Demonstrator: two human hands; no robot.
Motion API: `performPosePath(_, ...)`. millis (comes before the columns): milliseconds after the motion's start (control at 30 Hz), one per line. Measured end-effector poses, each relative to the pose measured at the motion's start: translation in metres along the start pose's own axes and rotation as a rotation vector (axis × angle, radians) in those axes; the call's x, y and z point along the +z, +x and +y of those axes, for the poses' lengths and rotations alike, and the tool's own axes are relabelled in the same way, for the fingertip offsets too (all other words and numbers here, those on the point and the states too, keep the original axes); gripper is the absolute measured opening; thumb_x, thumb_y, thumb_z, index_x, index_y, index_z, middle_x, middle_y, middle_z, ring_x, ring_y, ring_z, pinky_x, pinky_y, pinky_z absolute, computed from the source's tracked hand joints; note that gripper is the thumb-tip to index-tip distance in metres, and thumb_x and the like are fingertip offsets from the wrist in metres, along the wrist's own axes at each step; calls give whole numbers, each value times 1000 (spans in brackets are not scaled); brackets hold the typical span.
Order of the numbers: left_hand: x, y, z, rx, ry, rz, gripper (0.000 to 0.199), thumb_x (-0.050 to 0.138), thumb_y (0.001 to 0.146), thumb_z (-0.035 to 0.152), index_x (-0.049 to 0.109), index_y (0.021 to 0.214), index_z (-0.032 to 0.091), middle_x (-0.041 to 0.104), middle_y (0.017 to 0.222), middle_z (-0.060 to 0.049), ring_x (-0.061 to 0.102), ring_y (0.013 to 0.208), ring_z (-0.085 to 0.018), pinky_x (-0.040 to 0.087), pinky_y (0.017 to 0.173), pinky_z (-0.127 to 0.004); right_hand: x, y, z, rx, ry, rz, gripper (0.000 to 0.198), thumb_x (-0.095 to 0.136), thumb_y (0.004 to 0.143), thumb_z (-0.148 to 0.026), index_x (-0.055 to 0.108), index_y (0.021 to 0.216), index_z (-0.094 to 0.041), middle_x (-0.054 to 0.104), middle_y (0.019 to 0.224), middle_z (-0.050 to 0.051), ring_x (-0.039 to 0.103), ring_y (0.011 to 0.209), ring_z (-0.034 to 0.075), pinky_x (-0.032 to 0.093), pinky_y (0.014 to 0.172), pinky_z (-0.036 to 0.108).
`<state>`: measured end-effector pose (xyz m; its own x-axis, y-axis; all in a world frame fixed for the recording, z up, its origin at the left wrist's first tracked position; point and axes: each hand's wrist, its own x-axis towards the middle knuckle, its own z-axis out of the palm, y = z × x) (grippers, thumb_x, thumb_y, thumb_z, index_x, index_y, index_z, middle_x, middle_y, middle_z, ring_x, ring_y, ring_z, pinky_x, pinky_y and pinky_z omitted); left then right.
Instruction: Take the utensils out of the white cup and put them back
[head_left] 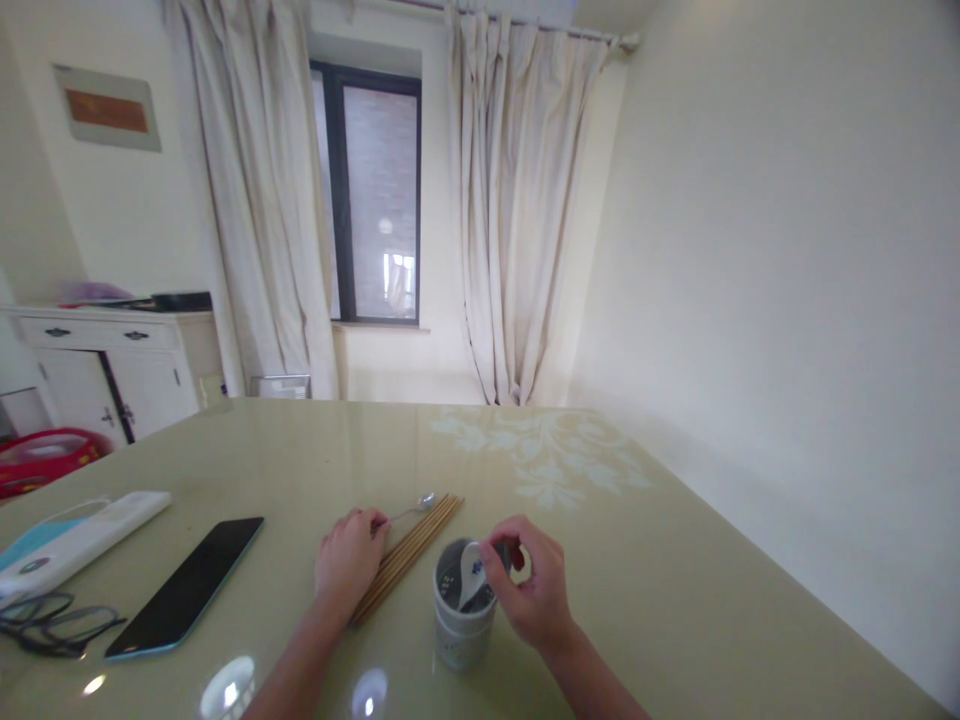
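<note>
A white ceramic soup spoon with a small blue pattern stands tilted in the mouth of a pale cylindrical holder. My right hand is closed in a pinch on the spoon at the holder's right rim. On the table to the left, my left hand has its fingers closed at the handle of a metal spoon, whose bowl points away to the right. Right beside that hand, a bundle of wooden chopsticks lies slanted on the tabletop. The holder's inside is partly hidden by the ceramic spoon.
A dark phone, eyeglasses and a long white device lie at the left on the glossy table. A wall runs along the table's right edge. Curtains and a window stand beyond the far edge.
</note>
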<state>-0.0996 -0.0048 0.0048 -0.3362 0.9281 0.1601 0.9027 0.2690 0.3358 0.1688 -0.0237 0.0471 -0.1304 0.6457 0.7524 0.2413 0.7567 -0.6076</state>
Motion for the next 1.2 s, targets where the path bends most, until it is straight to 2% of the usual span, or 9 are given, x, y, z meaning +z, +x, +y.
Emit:
performPosePath(167, 4, 3, -3, 5, -52, -30, 25, 53, 100, 29, 77, 107, 24, 79, 117, -9, 72, 111, -27, 51, 97, -36, 1, 3, 1, 17, -38, 94, 21, 70, 95, -31, 68, 75, -22, 57, 58, -3, 52, 50, 13, 45, 52, 25)
performPosePath(333, 10, 7, -5, 37, -88, -51, 25, 55, 100, 24, 78, 109, 22, 79, 116, -9, 72, 110, -24, 51, 97, -33, -6, 8, 6, 2, 5, 277, 19, 73, 96, -34, 71, 83, -20, 68, 66, 0, 59, 54, 14, 51, 54, 23)
performPosePath(433, 13, 8, -6, 50, -109, -52, 26, 55, 99, 23, 78, 109, 20, 79, 116, -9, 71, 111, -23, 50, 99, -32, -15, 16, 15, 142, 119, 453, 25, 75, 95, -43, 71, 88, -19, 71, 70, 2, 65, 60, 16, 55, 58, 25)
performPosePath(567, 16, 8, -7, 73, -153, -56, 28, 54, 98, 22, 80, 109, 22, 79, 114, -8, 72, 108, -23, 51, 97, -31, -22, 27, 33, 397, 241, 590, 41, 78, 88, -58, 70, 89, -18, 68, 67, 1, 59, 55, 14, 45, 47, 22)
performPosePath(667, 18, 8, -8, 88, -191, -54, 27, 56, 95, 22, 81, 106, 22, 80, 111, -7, 73, 104, -23, 52, 95, -31, -15, 25, 48, 522, 300, 538, 50, 81, 81, -65, 74, 88, -16, 70, 65, 2, 58, 53, 14, 45, 47, 23)
performPosePath(800, 16, 9, -3, 108, -256, -2, 31, 53, 96, 28, 81, 107, 20, 80, 112, -10, 73, 106, -26, 53, 98, -35, 5, 14, 59, 677, 431, 397, 57, 86, 71, -69, 76, 90, -16, 79, 79, 8, 72, 65, 21, 57, 58, 30)
performPosePath(933, 0, -1, 21, 154, -660, 132, 52, 41, 100, 52, 79, 115, 19, 82, 108, -12, 74, 104, -28, 57, 96, -40, 23, 7, 59, 777, 507, 287, 65, 89, 62, -73, 74, 91, -17, 81, 86, 10, 79, 73, 26, 63, 64, 34)
performPosePath(1100, -11, -16, 49, 237, -914, -66, 49, 58, 90, 62, 81, 103, 21, 84, 99, -8, 75, 91, -26, 59, 85, -35, 31, 3, 53, 794, 560, 179, 68, 89, 63, -74, 73, 96, -17, 81, 91, 11, 80, 80, 29, 64, 71, 38)
performPosePath(1200, -8, -9, 38, 172, -932, -30, 49, 63, 84, 63, 81, 95, 19, 83, 89, -7, 74, 81, -25, 58, 75, -34, 30, 2, 49, 798, 574, 179, 70, 89, 64, -74, 74, 104, -18, 81, 101, 12, 80, 86, 31, 64, 74, 39)
